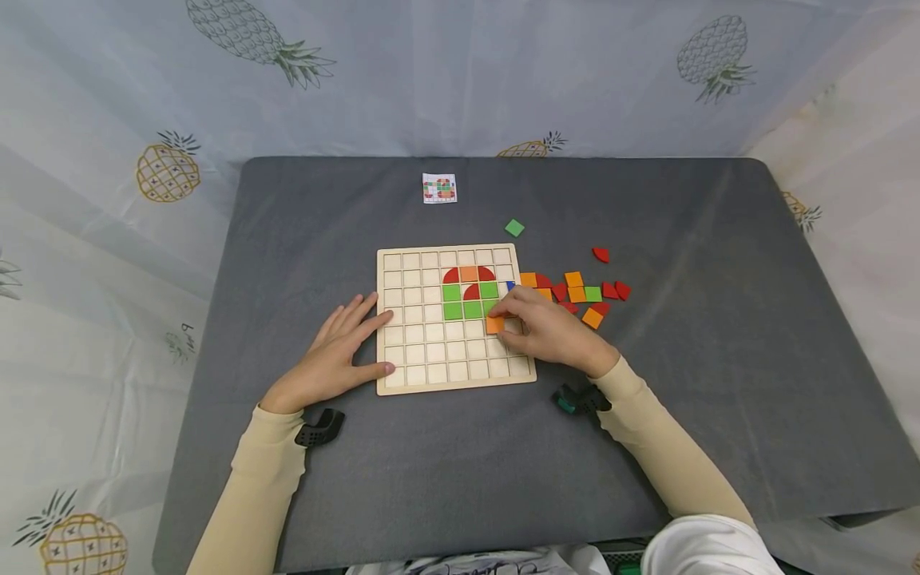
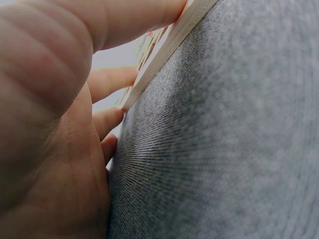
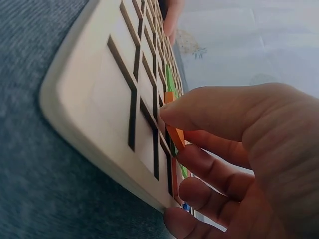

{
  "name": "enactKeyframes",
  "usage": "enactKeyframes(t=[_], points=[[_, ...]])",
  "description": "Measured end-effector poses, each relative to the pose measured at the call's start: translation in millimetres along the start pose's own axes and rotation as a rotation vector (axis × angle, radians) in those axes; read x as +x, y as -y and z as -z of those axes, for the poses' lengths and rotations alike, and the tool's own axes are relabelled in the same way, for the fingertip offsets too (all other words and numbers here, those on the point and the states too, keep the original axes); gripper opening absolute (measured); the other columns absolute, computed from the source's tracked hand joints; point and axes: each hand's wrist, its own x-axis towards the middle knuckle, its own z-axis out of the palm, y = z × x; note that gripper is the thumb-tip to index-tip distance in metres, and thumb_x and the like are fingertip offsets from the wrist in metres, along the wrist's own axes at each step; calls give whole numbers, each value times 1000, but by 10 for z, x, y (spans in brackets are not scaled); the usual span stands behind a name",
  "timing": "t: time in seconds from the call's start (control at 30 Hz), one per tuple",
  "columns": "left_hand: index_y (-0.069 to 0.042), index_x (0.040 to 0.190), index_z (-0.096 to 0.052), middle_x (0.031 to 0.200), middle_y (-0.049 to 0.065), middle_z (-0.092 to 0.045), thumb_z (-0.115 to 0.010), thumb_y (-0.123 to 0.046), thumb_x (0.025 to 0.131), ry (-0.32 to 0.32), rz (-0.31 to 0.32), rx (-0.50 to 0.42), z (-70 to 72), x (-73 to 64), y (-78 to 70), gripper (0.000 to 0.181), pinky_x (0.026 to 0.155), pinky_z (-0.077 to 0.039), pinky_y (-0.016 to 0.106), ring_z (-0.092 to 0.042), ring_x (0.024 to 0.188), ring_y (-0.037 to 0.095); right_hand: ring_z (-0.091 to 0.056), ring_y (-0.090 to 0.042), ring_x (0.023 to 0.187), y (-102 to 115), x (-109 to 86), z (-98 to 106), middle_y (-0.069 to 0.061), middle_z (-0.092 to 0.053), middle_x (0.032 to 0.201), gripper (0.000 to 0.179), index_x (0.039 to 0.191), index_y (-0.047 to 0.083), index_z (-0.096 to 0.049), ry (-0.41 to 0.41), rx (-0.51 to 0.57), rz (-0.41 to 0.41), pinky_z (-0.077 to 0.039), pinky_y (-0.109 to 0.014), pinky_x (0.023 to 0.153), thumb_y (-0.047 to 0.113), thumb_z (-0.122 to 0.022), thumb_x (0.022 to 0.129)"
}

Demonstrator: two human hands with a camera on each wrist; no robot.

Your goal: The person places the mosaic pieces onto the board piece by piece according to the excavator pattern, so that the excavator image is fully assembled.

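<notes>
A pale wooden grid board (image 1: pixel 456 388) lies on the grey table. Near its middle, a cluster of green squares (image 1: pixel 452 311), red quarter-circle tiles (image 1: pixel 450 275) and an orange square (image 1: pixel 468 274) fills some cells. My right hand (image 1: pixel 549 323) pinches another orange square tile (image 1: pixel 494 325) between thumb and fingers, just below the green ones. In the right wrist view this tile (image 3: pixel 175 134) stands tilted over the cells. My left hand (image 1: pixel 334 351) rests with fingers spread along the board's left edge, thumb and fingertips on the rim. A blue piece (image 1: pixel 510 286) shows partly behind the right fingers.
Loose orange squares (image 1: pixel 573 279), red quarter-circles (image 1: pixel 622 291) and a green square (image 1: pixel 592 294) are scattered right of the board. A single green tile (image 1: pixel 513 228) lies beyond its far edge. Near the table's back sits a small printed pattern card (image 1: pixel 439 188).
</notes>
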Motion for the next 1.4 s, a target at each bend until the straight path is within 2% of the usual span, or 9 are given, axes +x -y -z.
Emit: enactKeyframes(t=[0.27, 0.53, 0.7, 0.83, 1.17, 1.27, 1.4], points=[[-17, 159, -35, 173, 7, -8, -75, -40, 90, -1, 0, -10, 10, -1, -13, 83, 129, 1, 54, -1, 160, 32, -51, -12, 94, 6, -7, -19, 1, -60, 113, 31, 122, 14, -70, 4, -14, -1, -51, -27, 76, 23, -73, 93], [-17, 159, -35, 173, 8, -8, -75, -40, 90, 4, 1, -10, 15, -2, -17, 83, 129, 1, 54, -1, 160, 33, -48, -12, 90, 15, -5, -24, 3, -61, 110, 33, 124, 16, -70, 7, -37, 8, -47, -26, 71, 25, -74, 92], [-17, 159, -35, 173, 8, -8, -75, -40, 91, 1, -1, -11, 12, -1, -11, 82, 129, 1, 54, -1, 160, 33, -48, -10, 88, -2, -16, -22, 4, -60, 110, 35, 128, 22, -70, 1, -19, 52, -47, -26, 70, 24, -72, 94], [-17, 159, -35, 173, 8, -8, -75, -39, 91, 0, -3, -12, 11, 0, -12, 82, 128, 1, 54, -1, 160, 33, -47, -10, 86, -27, -17, -28, 4, -59, 109, 33, 128, 22, -70, -4, -20, 81, -46, -25, 68, 22, -70, 95], [-17, 159, -35, 173, 8, -8, -75, -40, 91, -3, -5, 0, 6, 8, -8, 83, 128, 1, 55, -2, 160, 33, -48, -11, 85, -4, -24, -34, 2, -59, 111, 35, 130, 19, -67, 11, -22, 24, -48, -26, 69, 26, -71, 95], [-17, 159, -34, 173, 8, -8, -75, -40, 91, -2, -2, 3, 3, 4, -3, 83, 128, 1, 54, -1, 160, 32, -50, -12, 90, 6, -24, -6, 2, -61, 114, 36, 130, 18, -67, 19, 5, 19, -49, -28, 72, 27, -71, 95], [-17, 160, -34, 173, 7, -8, -75, -40, 91, 0, 6, -4, 0, 1, -7, 84, 129, 1, 53, -1, 160, 32, -51, -16, 94, -23, -41, 78, 1, -63, 106, 33, 127, 14, -68, -23, 37, 37, -47, -30, 74, 24, -70, 96]])
